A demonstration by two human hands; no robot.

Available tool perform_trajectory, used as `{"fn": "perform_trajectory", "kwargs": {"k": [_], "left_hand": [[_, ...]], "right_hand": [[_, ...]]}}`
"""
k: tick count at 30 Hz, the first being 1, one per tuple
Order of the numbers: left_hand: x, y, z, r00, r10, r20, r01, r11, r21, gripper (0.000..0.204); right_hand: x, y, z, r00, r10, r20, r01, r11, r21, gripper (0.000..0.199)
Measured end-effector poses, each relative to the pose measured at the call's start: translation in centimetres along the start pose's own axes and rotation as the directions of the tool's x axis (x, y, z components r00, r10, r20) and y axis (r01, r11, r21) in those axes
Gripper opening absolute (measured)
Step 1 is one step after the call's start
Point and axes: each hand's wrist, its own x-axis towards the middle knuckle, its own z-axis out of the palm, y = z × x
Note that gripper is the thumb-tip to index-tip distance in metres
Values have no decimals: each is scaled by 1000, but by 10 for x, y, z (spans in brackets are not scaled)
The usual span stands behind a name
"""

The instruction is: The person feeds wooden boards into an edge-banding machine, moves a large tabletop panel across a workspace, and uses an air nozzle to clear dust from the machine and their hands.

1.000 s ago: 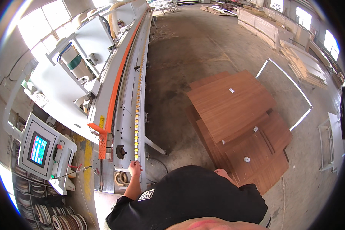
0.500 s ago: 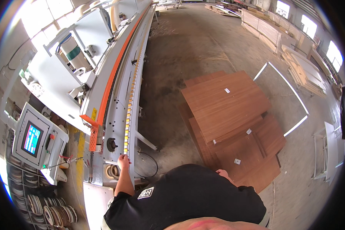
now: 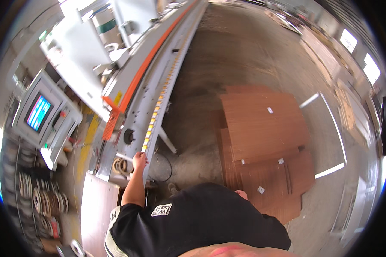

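My left hand [image 3: 140,160] is at the near end of a long roller rail [image 3: 158,105] with yellow and white rollers, on the front of a large machine. Its fingers are bent in against the rail's end; whatever may be inside them is hidden. My right hand [image 3: 242,194] is low beside my dark shirt, close to a stack of brown wood-grain panels [image 3: 266,128]. The shirt covers most of that hand, so its fingers do not show clearly. Small white labels lie on the panels.
An orange guard [image 3: 111,124] runs along the machine. Left of it stands a control panel with a lit screen [image 3: 38,112]. Rolls of edging strip [image 3: 49,202] fill a rack at the lower left. A white frame [image 3: 333,124] lies beyond the panels.
The view has turned left, shifting the machine and panels rightward in the picture. My left hand stays at the rail's end. Less of my right hand shows now.
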Motion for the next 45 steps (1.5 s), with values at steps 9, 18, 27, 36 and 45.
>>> {"fn": "perform_trajectory", "kwargs": {"k": [9,18,27,36,45], "left_hand": [[48,65,-93,986,166,-34,-169,972,-163,14],[141,206,-394,520,598,-610,-345,800,491,35],[219,264,-568,470,601,-646,11,728,685,55],[281,283,-613,577,497,-648,125,730,672,60],[269,251,-550,291,831,-474,-216,540,814,37]], "right_hand": [[46,-72,43,975,-16,222,41,994,-106,23],[52,-167,105,973,3,230,27,992,-126,23],[29,-218,146,986,83,143,-60,985,-161,24],[18,-237,159,989,131,67,-119,980,-158,24],[21,-225,159,991,101,92,-88,986,-143,25]]}}
